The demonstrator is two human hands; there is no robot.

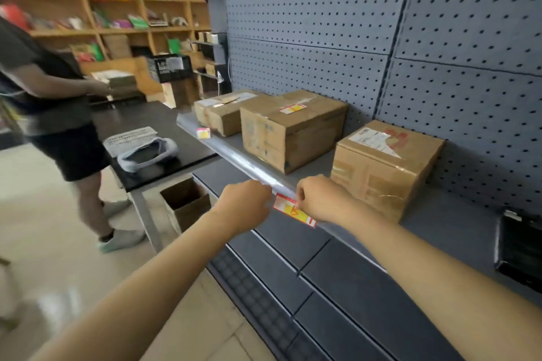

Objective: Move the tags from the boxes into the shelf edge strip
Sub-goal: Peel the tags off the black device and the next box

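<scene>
Both hands are right up at the clear shelf edge strip (258, 168), fingers curled. The right hand (319, 199) pinches the red-and-yellow price tag (293, 209) at its upper right edge, and the left hand (245, 205) sits just beside the tag's left end; can't tell if it's actually touching it. Looks like thin, bendy card, near weightless, so I'd hold it by the edges and ease it in flat or it'll buckle. Another tag (292, 108) lies on the middle cardboard box (290, 129), and one (203, 133) is already in the strip further left.
</scene>
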